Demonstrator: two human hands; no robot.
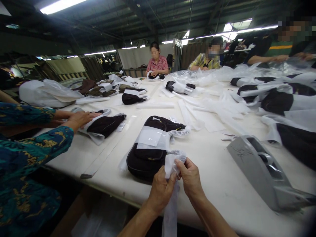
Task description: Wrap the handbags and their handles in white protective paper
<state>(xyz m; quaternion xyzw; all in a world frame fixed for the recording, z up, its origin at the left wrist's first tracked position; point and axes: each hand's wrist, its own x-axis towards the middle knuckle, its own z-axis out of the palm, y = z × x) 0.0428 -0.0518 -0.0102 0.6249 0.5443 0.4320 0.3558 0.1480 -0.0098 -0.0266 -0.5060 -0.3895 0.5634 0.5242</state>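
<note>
A black sling bag (pixel 144 164) lies on the table in front of me, its middle wrapped in a white paper band (pixel 150 137). Beside its lower right side, both my hands pinch a strip of white wrapping paper (pixel 171 210) that is bunched around what looks like the bag's strap. My left hand (pixel 160 191) is closed on the paper from the left. My right hand (pixel 191 177) grips the same paper just above and to the right, thumb on top. The strip's loose end hangs down between my forearms. More crumpled wrapping (pixel 181 131) surrounds the upper strap.
A grey tape dispenser (pixel 256 171) stands at right, with small scissors (pixel 228 137) near it. At left, a co-worker's hands (pixel 80 119) press on another black bag (pixel 106 126). Wrapped bags and loose paper cover the white table (pixel 204 161) further back, where several people work.
</note>
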